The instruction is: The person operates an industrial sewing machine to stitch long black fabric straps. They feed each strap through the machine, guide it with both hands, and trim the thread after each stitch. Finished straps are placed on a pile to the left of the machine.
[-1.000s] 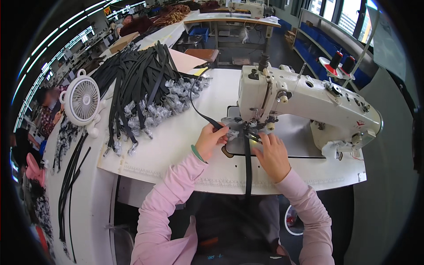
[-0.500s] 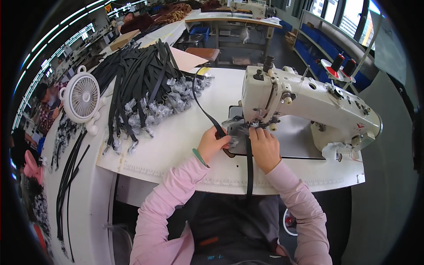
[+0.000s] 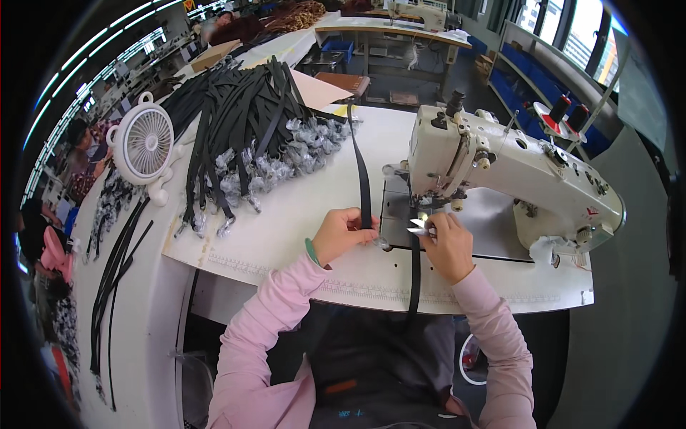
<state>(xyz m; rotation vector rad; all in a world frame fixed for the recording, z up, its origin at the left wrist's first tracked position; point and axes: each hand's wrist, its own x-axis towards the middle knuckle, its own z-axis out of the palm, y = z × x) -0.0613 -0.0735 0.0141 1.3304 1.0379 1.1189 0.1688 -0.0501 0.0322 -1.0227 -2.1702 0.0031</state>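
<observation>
From my end I see the white table [image 3: 314, 196] first, then the cream sewing machine [image 3: 500, 149] on its right and a heap of black straps [image 3: 243, 107] on its left, ends wrapped in crinkled clear plastic. Between them runs a flat, matt, slightly curved black strap [image 3: 362, 179]; a second strap [image 3: 415, 279] extends from the needle area to the table's near edge. My left hand [image 3: 337, 236] pinches the curved one low down; my right hand [image 3: 450, 247] grips small silvery snips [image 3: 417, 230], blades apart, beside the second.

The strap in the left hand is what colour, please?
The strap is black; the head view shows it best.
</observation>
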